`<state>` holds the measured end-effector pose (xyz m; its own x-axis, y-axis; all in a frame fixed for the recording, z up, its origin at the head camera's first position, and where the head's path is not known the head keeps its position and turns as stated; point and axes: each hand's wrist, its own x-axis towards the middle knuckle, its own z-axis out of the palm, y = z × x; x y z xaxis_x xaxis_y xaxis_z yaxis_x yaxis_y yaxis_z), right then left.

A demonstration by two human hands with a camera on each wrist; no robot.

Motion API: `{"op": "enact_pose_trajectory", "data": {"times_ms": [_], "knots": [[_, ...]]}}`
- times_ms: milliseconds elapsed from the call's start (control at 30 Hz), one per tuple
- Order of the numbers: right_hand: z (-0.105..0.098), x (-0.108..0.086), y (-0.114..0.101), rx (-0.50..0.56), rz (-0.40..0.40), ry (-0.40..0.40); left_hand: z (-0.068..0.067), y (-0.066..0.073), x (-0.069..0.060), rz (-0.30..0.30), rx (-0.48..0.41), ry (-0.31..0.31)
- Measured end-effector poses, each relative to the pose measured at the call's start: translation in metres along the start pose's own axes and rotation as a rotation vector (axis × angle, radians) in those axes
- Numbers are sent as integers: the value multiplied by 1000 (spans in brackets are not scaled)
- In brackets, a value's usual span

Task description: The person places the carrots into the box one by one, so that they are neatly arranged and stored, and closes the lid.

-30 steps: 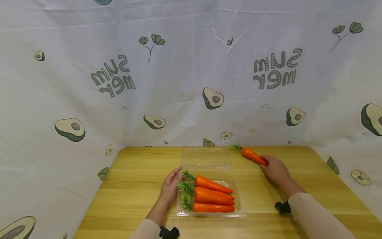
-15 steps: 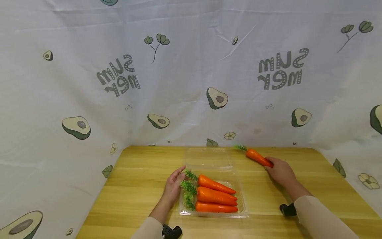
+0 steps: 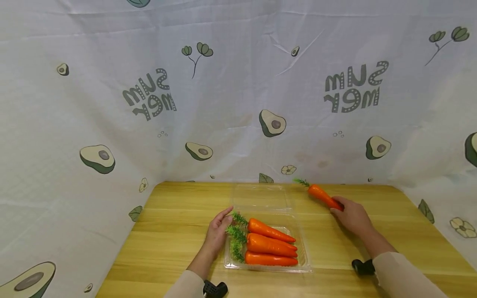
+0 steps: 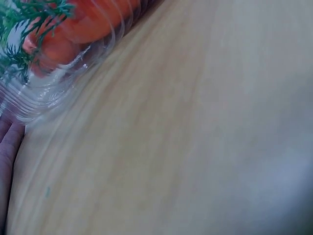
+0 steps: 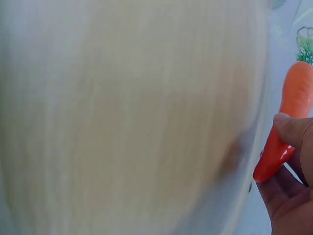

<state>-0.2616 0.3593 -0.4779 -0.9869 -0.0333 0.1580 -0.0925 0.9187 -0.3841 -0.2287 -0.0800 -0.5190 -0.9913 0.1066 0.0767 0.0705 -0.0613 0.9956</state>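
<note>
A clear plastic clamshell box lies on the table with its lid folded back. Inside are three orange carrots, leafy ends to the left. My left hand touches the box's left side, its fingers fairly straight; only part of it shows in the left wrist view, by the box corner. Off to the right, my right hand pinches another carrot by its narrow tip, between thumb and fingers. That carrot's green top points away to the upper left, above the table's far side.
The wooden table ends at a pale curtain with avocado prints along the back and sides. Black wrist cameras sit on both forearms.
The head view has turned slightly left, so the scene sits further right. My right hand, still holding the carrot, has moved slightly right; my left hand stays at the box.
</note>
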Motion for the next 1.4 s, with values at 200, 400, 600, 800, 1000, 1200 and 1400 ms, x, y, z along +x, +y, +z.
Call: {"op": "enact_pose_trajectory", "data": {"times_ms": [200,400,600,800,1000,1200,1400], "knots": [[-1,-4,-11,34,43,-29,0,-2,-1,-8,2,-7],[-3,-10,-24,81,65,-46,0,-4,-1,-13,-3,-2],[-8,-18,-42,98,21,-18,0,-4,-1,-7,11,-2],[-13,-28,-66,120,-26,0,0,-2,-3,-10,19,-8],[-16,-36,-86,141,-61,0,-1,-1,-3,-13,16,-12],[-19,-42,-101,156,-125,22,0,-3,-1,9,34,-3],[-20,-47,-114,167,-199,22,-1,-2,0,11,28,-6]]}}
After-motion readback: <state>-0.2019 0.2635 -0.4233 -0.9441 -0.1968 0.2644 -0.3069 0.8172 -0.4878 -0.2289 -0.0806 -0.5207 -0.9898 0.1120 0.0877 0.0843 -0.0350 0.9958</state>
